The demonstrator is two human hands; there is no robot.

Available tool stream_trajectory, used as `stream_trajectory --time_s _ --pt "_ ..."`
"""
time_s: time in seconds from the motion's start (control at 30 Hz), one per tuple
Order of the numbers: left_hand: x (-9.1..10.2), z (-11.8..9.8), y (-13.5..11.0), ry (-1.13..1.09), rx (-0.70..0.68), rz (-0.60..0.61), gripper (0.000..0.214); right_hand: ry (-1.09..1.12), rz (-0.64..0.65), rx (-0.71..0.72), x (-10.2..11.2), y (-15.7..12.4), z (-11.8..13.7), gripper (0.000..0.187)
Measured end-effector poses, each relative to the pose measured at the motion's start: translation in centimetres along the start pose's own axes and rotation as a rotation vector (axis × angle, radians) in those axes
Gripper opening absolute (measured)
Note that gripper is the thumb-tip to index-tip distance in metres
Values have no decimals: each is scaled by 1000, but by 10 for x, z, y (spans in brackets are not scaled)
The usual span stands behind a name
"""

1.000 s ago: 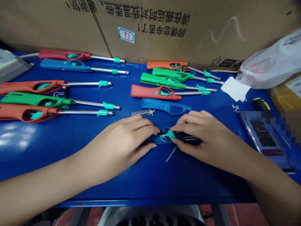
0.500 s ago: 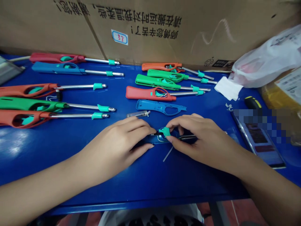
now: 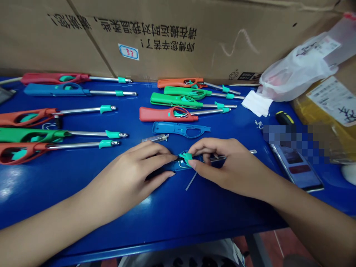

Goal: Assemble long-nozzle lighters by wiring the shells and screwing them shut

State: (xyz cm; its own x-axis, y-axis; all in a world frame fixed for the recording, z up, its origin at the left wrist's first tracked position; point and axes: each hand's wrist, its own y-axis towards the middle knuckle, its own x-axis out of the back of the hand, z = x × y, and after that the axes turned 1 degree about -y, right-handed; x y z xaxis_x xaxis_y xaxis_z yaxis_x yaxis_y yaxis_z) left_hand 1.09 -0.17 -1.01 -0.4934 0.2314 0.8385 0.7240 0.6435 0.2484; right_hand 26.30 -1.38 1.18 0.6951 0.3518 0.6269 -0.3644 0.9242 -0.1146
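Note:
Between my hands on the table lies an open blue lighter half-shell (image 3: 180,165), with dark and pale wire-like parts inside it. My left hand (image 3: 139,167) grips its left end, thumb along the near edge and fingertips at a small black piece. In my right hand (image 3: 225,159), thumb and forefinger pinch a teal trigger (image 3: 187,159) over the shell's opening. A metal barrel (image 3: 218,158) passes beneath that hand, its tip showing beyond the knuckles. A thin clear tube (image 3: 191,181) sticks out towards me. Behind lie the matching blue half-shell (image 3: 178,128) and a clear fuel tank (image 3: 160,138), partly hidden.
Several long-nosed lighters lie in two groups, a left one with a green lighter (image 3: 33,134) and a back-middle one with a red lighter (image 3: 155,114). A cardboard box (image 3: 167,63) walls the back. Rightward are a white bag (image 3: 292,78), screwdriver handle (image 3: 284,118) and phone (image 3: 299,163).
The view has shifted, so the whole scene sits further left. My right hand still pinches the teal trigger, which stays at the shell's opening. The barrel's tip now shows past my right hand.

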Motion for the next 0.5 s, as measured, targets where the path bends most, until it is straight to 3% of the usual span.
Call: stream_trajectory --time_s 0.23,0.5 --pt "1 0 2 -24 1 1 24 191 21 -104 2 7 1 17" --pt "1 0 0 -21 12 11 26 261 32 -139 3 8 0 20"
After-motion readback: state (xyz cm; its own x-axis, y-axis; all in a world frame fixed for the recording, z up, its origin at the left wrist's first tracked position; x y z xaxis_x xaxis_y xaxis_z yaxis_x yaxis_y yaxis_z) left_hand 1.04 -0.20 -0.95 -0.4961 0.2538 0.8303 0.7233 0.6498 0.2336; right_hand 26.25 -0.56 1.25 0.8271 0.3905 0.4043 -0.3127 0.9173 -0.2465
